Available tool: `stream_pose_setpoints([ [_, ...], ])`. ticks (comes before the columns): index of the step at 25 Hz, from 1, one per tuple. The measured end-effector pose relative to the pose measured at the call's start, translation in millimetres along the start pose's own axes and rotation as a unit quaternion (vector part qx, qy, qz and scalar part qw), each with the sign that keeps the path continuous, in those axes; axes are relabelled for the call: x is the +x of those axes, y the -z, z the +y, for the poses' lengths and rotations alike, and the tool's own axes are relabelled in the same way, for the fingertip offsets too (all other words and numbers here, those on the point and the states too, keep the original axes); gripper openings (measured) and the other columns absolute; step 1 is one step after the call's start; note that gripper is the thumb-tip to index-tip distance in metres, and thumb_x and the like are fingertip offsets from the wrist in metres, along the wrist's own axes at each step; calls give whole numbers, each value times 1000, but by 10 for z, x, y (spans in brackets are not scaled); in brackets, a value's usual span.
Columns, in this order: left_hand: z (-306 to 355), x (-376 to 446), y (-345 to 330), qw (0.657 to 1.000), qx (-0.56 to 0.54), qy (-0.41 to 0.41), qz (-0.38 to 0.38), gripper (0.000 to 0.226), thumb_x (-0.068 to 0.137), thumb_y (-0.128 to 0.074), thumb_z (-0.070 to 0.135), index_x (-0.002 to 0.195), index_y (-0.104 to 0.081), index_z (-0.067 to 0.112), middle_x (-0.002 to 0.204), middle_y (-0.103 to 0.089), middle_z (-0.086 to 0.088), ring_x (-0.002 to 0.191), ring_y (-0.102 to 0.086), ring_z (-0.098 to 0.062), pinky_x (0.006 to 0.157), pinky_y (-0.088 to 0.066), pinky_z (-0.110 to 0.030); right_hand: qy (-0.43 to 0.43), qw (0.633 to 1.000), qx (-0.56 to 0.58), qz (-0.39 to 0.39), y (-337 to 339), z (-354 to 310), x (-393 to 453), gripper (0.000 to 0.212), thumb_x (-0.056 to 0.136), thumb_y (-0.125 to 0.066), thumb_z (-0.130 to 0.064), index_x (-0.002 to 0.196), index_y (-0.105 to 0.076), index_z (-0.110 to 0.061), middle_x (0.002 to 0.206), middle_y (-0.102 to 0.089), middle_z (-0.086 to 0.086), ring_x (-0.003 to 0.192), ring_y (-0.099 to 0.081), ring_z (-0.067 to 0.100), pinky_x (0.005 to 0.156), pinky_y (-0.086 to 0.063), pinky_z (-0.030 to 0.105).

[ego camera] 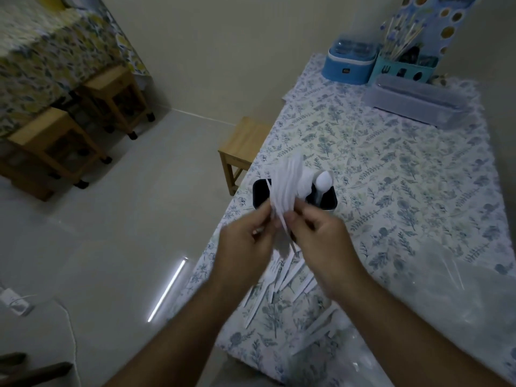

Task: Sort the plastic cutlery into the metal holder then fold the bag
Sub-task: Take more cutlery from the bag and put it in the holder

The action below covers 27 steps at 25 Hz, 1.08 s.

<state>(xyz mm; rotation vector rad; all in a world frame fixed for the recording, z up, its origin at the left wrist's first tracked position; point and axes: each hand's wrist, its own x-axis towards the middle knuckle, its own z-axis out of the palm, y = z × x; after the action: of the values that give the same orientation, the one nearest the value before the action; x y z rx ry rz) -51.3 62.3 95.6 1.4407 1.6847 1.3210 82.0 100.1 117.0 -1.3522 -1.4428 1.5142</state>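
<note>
1. My left hand (245,241) and right hand (318,241) both pinch one fanned bunch of white plastic pieces (284,188) just in front of the holder (329,201). I judge that I hold it with both so I can square up the handles before dropping it in.

2. The bunch is blurred. I count roughly five or six pieces in it, and I cannot tell whether they are forks or knives.

3. The holder stands upright near the left edge of the bench (391,163), close to me, I judge for a short reach. Its dark left section (261,195) looks empty; the bunch hides part of it.

4. One spoon (323,181) stands bowl-up in the holder's right part, with at least one more white piece beside it. That suggests the sorting is by kind, one section each.

5. Loose cutlery (290,277) lies scattered on the bench below my hands, about ten pieces or more, overlapping too much for an exact count. So the sorting looks less than half done.

6. One clear bag (446,297) lies crumpled to my right, not yet folded, with what may be a piece or two inside.

7. At the far end are one blue box (349,64), one teal caddy (405,67) and one clear long box (416,99); three wooden stools are in view.
</note>
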Motion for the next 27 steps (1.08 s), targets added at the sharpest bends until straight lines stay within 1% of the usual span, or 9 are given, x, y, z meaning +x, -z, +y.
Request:
stream_pose_setpoints([
  [1, 19, 180, 120, 1000, -5, -21, 7, 35, 95, -66, 9, 129, -69, 17, 104, -75, 14, 92, -68, 10, 79, -50, -7, 11, 1000, 27, -9, -59, -117, 143, 31, 99, -62, -28, 129, -69, -31, 114, -77, -10, 106, -71, 5, 93, -57, 30],
  [3, 10, 519, 313, 998, -26, -58, 11, 34, 95, -65, 7, 128, -68, 11, 106, -75, 10, 96, -70, 3, 83, -54, -14, 31, 996, 79, -9, -161, -315, 425, 36, 96, -67, -22, 132, -68, -26, 114, -77, -8, 107, -73, 9, 96, -58, 36],
  [6, -104, 884, 424, 995, -35, -93, 6, 34, 95, -66, 6, 129, -67, 7, 107, -75, 9, 96, -69, 3, 84, -52, -14, 51, 995, 90, 13, -264, -409, 754, 39, 93, -71, -17, 131, -68, -26, 110, -79, -4, 104, -75, 17, 97, -57, 43],
  [9, -305, 1045, 382, 994, -58, -92, 6, 34, 94, -66, 5, 129, -67, 6, 105, -74, 9, 94, -66, 8, 83, -50, -13, 52, 996, 73, 27, -306, -361, 919, 38, 93, -72, -14, 130, -68, -22, 105, -80, 1, 100, -76, 20, 95, -58, 44],
  [13, -516, 1063, 246, 989, -121, -83, 13, 33, 96, -64, 4, 129, -66, 4, 113, -75, 0, 105, -69, -7, 89, -54, -22, 51, 995, 50, 66, -356, -252, 996, 37, 91, -75, -19, 127, -70, -23, 105, -80, 2, 102, -75, 18, 96, -58, 43],
  [16, -646, 1083, 189, 987, -149, -60, 21, 33, 96, -62, 0, 129, -64, -1, 116, -74, -4, 108, -69, -11, 92, -54, -25, 60, 995, 24, 82, -433, -185, 1047, 38, 92, -73, -20, 129, -68, -23, 111, -78, 1, 107, -73, 17, 95, -59, 45],
  [20, -757, 1067, 163, 985, -166, -49, 19, 31, 96, -61, -2, 127, -65, -2, 113, -74, 2, 108, -69, -10, 91, -55, -27, 76, 993, -22, 87, -488, -154, 1034, 35, 95, -68, -16, 130, -67, -21, 114, -77, -4, 109, -71, 8, 97, -57, 37],
  [25, -784, 1010, 72, 987, -150, -51, 18, 28, 97, -61, 1, 124, -68, 2, 113, -74, -5, 109, -69, -14, 93, -57, -33, 79, 987, -100, 102, -430, -176, 1007, 27, 94, -68, -12, 120, -71, -22, 103, -77, -12, 98, -72, -1, 87, -58, 24],
  [27, -831, 986, 75, 991, -122, -48, 8, 24, 96, -62, 1, 118, -71, 6, 107, -75, -5, 101, -70, -16, 87, -59, -37, 73, 981, -149, 99, -393, -194, 1009, 25, 92, -70, -13, 115, -73, -21, 98, -76, -14, 95, -71, -2, 86, -56, 18],
])
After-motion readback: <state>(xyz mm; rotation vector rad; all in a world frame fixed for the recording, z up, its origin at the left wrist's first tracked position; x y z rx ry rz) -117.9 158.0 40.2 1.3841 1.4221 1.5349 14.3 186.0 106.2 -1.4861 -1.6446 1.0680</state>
